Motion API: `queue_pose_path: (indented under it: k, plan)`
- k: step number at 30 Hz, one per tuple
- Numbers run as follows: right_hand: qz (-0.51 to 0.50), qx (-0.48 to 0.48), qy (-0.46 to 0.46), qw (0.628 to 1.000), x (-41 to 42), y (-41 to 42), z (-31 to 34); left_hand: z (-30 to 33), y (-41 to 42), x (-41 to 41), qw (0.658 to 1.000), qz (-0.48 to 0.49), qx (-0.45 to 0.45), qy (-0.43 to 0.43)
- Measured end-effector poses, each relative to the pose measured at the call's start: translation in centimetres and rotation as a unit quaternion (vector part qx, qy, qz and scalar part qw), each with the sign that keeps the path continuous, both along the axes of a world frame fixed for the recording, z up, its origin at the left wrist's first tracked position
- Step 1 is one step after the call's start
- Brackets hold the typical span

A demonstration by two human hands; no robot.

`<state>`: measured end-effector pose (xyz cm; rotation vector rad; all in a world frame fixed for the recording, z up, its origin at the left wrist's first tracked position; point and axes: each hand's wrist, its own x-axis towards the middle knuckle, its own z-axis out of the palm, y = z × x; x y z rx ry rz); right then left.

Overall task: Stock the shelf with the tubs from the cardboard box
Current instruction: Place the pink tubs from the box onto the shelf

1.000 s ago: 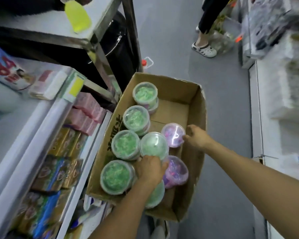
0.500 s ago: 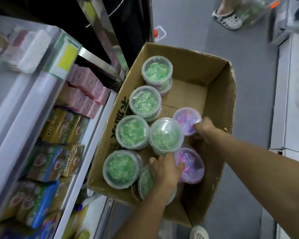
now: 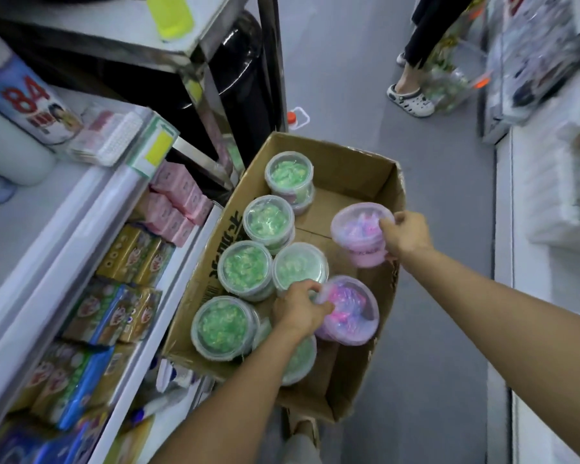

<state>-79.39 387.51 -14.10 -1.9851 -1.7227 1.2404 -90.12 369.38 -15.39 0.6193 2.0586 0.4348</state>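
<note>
A brown open-topped cardboard box [image 3: 355, 169] with black lettering on its side is sitting on the grey floor [image 3: 432, 380], just beside the white metal shop shelf [image 3: 168, 296]. Inside it, round clear plastic tubs with green contents [image 3: 245, 269] are standing upright with their lids on, some stacked on others, filling the box's left side. The person's right hand [image 3: 404, 234] is grasping a round clear plastic tub with pink and purple contents [image 3: 360, 234], fingers curled over its lid rim; this tub is tilting and sitting above the box's right wall. The left hand [image 3: 298, 308] is gripping a second pink-filled clear plastic tub [image 3: 349, 309] by its near edge, with the thumb and fingers pinching the lid rim; that tub is tilting too, near the box's right front corner, touching a green tub beside it. On the shelf, pink rectangular cartons [image 3: 178, 202] are lying at the far end, with gold-and-green printed packets [image 3: 134, 259] next to them. Further along the aisle, another person's foot in a white perforated clog [image 3: 411, 100] is standing on the floor, well apart from the box.
</note>
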Motion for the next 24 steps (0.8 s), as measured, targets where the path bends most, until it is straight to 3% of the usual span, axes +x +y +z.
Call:
queue_pose_path:
  k: [5, 8, 16, 24]
  plan:
    - [-0.040, -0.033, 0.111, 0.992, 1.7, -1.7, 6.8, 5.3, -2.4, -0.1, 0.968, 0.183, 0.120, -0.120]
    - [-0.040, -0.037, 0.156, 0.986, 3.0, -4.0, 10.5, 8.4, -5.6, 0.2, 0.943, 0.246, 0.172, -0.145]
    - [0.021, -0.038, 0.246, 0.968, 6.3, -12.9, 19.2, 16.7, -15.4, 3.1, 0.897, 0.337, 0.258, -0.125]
    - [0.123, -0.074, 0.308, 0.940, 5.5, -22.5, 27.6, 25.5, -29.0, 6.4, 0.823, 0.454, 0.330, -0.084]
